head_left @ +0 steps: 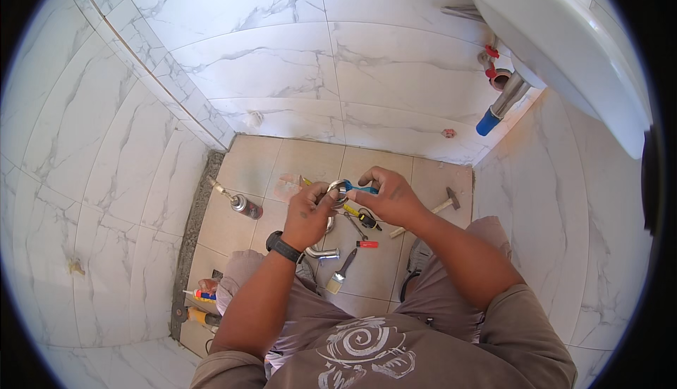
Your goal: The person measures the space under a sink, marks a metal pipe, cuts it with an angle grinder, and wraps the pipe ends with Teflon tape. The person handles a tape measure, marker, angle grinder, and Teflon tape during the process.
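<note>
My left hand (308,213) is closed on a shiny chrome pipe fitting, whose ring-shaped end (341,184) faces up between the fingers. Close beside it on the right, my right hand (395,197) pinches a blue strip-like piece (362,189) that reaches to the ring. What the blue piece is made of cannot be told. Below the left hand, a curved chrome pipe (324,253) shows near my foot; whether it joins the held fitting is hidden. Under my hands lie a yellow and black tape measure (367,218) and a wrench (355,226).
On the tiled floor are a paintbrush (341,273), a red lighter (367,244), a hammer (446,202) and a torch canister (245,206). A glue tube (202,295) lies at lower left. A white basin (564,36) overhangs the right, above a blue-ended chrome pipe (502,106).
</note>
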### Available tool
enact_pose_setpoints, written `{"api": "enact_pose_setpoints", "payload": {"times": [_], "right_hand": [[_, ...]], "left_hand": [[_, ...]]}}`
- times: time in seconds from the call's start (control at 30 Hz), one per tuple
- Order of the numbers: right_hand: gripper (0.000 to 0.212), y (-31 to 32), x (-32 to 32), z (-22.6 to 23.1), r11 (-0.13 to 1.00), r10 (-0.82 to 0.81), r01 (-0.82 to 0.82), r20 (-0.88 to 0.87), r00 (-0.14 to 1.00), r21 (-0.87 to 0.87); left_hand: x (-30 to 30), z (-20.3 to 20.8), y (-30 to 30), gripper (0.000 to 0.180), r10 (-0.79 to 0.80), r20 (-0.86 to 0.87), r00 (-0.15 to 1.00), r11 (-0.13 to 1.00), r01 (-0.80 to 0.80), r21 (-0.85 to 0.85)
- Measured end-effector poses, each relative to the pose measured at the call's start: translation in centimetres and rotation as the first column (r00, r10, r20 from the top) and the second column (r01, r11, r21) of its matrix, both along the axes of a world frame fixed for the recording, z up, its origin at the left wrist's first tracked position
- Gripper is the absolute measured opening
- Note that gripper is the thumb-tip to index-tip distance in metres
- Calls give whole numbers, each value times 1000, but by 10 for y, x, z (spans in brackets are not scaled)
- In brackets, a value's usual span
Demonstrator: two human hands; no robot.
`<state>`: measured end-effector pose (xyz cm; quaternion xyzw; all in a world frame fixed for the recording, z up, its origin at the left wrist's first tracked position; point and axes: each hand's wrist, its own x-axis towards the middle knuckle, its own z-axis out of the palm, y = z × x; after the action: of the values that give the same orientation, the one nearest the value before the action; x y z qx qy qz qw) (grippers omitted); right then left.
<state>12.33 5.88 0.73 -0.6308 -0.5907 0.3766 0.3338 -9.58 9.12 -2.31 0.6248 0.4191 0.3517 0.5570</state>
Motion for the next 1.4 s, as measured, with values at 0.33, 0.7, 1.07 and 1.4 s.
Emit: {"api": "enact_pose_setpoints", "payload": {"times": [0.33, 0.7, 1.07, 1.4], "right_hand": [[41, -5, -11, -5, 985, 54, -116, 406, 912, 131], [25, -4, -4, -9, 985, 156, -162, 108, 982, 50], [22, 3, -3, -25, 976, 25, -115, -436, 900, -182], [24, 8, 15, -20, 995, 79, -72, -110, 991, 65]], "left_hand": [[8, 8, -13, 23, -22, -120, 993, 993, 35, 110], [10, 24, -16, 23, 36, -293, 956, 953, 56, 299], [2, -2, -1, 22, 25, -217, 976, 963, 35, 269], [-5, 3, 2, 32, -9, -18, 1000, 997, 8, -75]]}}
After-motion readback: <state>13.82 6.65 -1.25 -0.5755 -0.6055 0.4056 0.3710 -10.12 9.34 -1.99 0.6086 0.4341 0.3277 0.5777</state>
